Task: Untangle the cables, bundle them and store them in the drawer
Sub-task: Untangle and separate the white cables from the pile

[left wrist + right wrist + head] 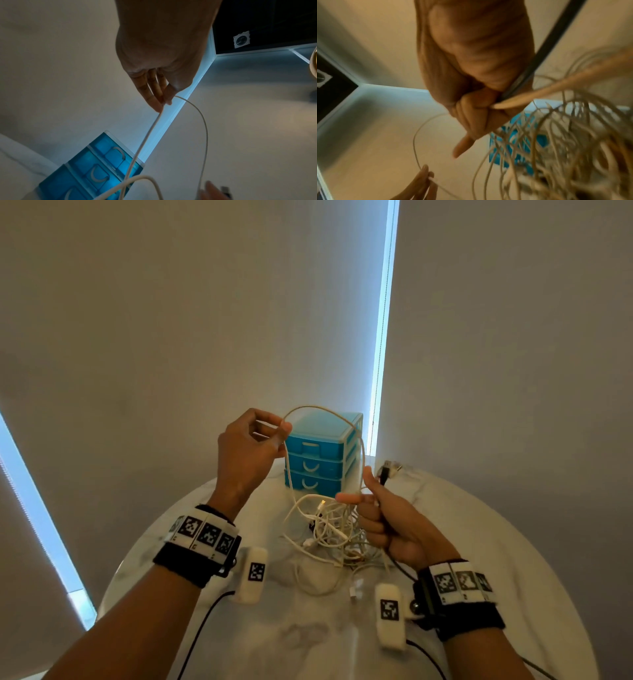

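A tangle of white cables (329,532) lies on the round white table (479,542) in front of a small blue drawer unit (322,453) with three shut drawers. My left hand (255,440) is raised and pinches a loop of white cable (342,419) between thumb and fingers (159,102). My right hand (380,515) grips a black cable (384,474) in its fist, its plug sticking up, and also holds the other side of the white loop with thumb and forefinger. In the right wrist view the black cable (539,59) runs through the fist, with blurred white cables (565,142) beside it.
A loose white connector (356,590) lies on the table near me. Closed window blinds hang behind the table, with bright gaps at the left and behind the drawer unit. Black leads run from my wrist cameras off the near table edge.
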A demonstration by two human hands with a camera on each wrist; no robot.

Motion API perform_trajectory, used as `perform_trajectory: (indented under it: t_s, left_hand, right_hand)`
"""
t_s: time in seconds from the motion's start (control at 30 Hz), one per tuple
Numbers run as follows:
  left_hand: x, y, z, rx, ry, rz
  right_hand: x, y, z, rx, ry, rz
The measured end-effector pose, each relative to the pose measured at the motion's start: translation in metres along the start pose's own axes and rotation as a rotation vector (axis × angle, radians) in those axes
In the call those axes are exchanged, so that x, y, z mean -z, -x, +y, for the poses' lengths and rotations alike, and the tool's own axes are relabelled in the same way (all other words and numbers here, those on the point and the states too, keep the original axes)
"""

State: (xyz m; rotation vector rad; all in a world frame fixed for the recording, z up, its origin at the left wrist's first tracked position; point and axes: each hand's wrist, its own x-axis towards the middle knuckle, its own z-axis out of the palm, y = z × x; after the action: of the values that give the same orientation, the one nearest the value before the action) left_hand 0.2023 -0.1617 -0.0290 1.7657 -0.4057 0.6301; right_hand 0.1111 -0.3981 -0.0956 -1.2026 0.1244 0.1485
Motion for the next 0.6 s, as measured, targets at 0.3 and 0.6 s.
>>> perform_trajectory:
  t_s: [0.3, 0.6]
  left_hand:
    - [0.001, 0.012, -0.015, -0.064, 0.010, -0.771]
    - [0.003, 0.012, -0.039, -0.021, -0.234, -0.874]
  right_hand:
    - [0.025, -0.028, -0.008, 0.271, -0.637, 0.072]
    - [0.066, -0.010, -0.030, 0.394, -0.840, 0.034]
